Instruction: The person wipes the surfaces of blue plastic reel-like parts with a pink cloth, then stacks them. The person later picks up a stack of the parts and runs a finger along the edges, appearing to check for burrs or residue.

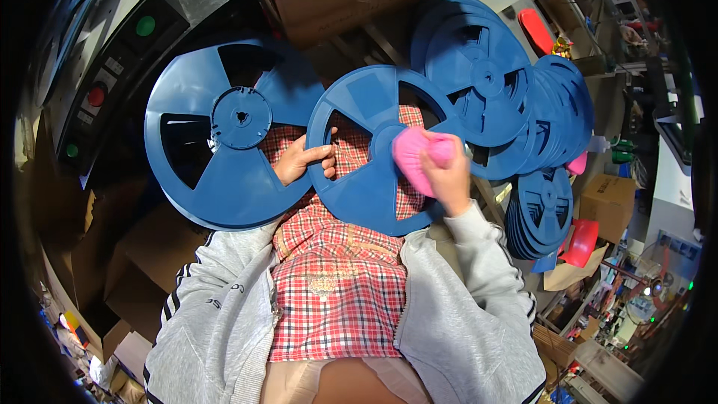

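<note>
Head view shows me one blue reel before a red checked apron, my left hand clasped on its rim, my right hand gripping a pink pad over its hub, with another reel at left, stacked reels at right, and a cardboard box beyond.

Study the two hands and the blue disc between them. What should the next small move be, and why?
Probably slide the pad off the hub onto the disc's lower panel: the right hand grips the pad over part of the hub, the left hand holds the disc's left rim, and that panel lies uncovered.
</note>
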Motion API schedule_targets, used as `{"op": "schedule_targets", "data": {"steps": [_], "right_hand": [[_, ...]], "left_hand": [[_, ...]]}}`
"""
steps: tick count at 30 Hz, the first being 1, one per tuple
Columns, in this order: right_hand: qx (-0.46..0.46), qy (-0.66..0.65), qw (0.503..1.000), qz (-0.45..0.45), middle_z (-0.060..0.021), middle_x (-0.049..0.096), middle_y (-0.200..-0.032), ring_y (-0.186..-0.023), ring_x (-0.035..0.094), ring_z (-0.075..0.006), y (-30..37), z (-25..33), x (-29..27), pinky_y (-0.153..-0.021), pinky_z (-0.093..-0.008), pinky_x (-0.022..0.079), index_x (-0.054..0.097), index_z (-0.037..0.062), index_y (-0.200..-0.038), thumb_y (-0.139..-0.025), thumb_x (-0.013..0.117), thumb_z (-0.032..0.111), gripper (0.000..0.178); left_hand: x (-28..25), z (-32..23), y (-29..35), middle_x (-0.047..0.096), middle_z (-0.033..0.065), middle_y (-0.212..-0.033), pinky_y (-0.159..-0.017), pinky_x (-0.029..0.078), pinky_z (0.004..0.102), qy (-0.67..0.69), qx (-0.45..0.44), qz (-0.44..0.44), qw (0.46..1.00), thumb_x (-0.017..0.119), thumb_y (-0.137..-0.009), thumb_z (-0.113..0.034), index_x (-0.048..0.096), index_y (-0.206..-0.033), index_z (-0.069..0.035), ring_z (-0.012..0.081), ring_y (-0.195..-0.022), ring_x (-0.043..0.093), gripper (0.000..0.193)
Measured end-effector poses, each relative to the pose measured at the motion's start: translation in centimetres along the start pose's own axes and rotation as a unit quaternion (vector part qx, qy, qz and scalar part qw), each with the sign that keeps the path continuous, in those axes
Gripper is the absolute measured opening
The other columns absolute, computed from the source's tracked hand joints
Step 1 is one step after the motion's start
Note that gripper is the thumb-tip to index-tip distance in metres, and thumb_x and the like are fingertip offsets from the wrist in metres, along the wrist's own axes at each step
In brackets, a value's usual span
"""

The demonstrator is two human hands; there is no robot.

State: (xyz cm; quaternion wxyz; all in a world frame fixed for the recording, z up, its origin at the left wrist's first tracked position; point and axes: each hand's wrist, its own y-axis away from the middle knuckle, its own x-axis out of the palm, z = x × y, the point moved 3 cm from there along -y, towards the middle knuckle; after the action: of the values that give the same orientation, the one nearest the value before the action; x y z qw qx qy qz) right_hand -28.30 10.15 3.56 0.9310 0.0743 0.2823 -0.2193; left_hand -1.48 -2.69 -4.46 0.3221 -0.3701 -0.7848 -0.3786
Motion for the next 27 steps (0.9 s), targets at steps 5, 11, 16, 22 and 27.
{"op": "schedule_targets", "data": {"steps": [5,11,16,22,27], "right_hand": [[0.219,-0.341,0.914,-0.007,-0.0148,0.065,-0.123,-0.105,0.066,-0.0175,0.8,-4.8,-8.5,-0.091,-0.0297,0.053,0.053,-0.0111,-0.135,-0.091,0.060,0.019,0.054],[0.246,-0.329,0.908,0.079,-0.0151,0.066,-0.125,-0.107,0.066,-0.0203,1.1,-5.4,-9.4,-0.095,-0.0309,0.051,0.053,-0.0095,-0.136,-0.091,0.061,0.025,0.057],[0.240,-0.511,0.824,0.037,-0.0163,0.069,-0.115,-0.102,0.069,-0.0240,0.3,-5.2,-16.7,-0.091,-0.0389,0.057,0.058,-0.0056,-0.127,-0.094,0.057,0.023,0.043],[0.056,-0.571,0.793,0.205,-0.0221,0.059,-0.130,-0.113,0.064,-0.0323,-2.9,15.4,-16.1,-0.098,-0.0435,0.053,0.045,-0.0064,-0.140,-0.094,0.059,0.024,0.056],[0.101,-0.524,0.723,0.439,-0.0179,0.067,-0.113,-0.099,0.068,-0.0237,-3.6,30.6,-3.6,-0.091,-0.0299,0.054,0.056,-0.0087,-0.130,-0.088,0.069,0.012,0.049]], "left_hand": [[-0.4,0.6,-0.2,0.054,0.0085,-0.091,-0.068,0.054,0.0357,0.055,0.000,0.004,0.998,0.066,-0.098,-0.017,0.037,-0.143,-0.005,0.0158,-0.077,0.057,0.055],[0.0,0.4,0.2,0.054,0.0075,-0.092,-0.068,0.055,0.0364,0.042,-0.004,-0.007,0.999,0.070,-0.094,-0.013,0.037,-0.142,-0.004,0.0154,-0.077,0.058,0.059],[-0.6,0.8,0.0,0.058,0.0094,-0.095,-0.070,0.054,0.0356,0.031,-0.016,-0.004,0.999,0.072,-0.093,-0.012,0.037,-0.143,-0.006,0.0162,-0.082,0.059,0.062],[-2.8,1.7,-1.1,0.058,0.0095,-0.099,-0.073,0.054,0.0357,0.095,-0.032,0.079,0.992,0.061,-0.095,-0.006,0.040,-0.140,-0.004,0.0182,-0.084,0.060,0.050],[-2.3,1.1,-0.9,0.058,0.0097,-0.100,-0.074,0.054,0.0362,0.071,-0.033,0.079,0.994,0.061,-0.094,-0.004,0.040,-0.140,-0.004,0.0183,-0.084,0.060,0.051]]}}
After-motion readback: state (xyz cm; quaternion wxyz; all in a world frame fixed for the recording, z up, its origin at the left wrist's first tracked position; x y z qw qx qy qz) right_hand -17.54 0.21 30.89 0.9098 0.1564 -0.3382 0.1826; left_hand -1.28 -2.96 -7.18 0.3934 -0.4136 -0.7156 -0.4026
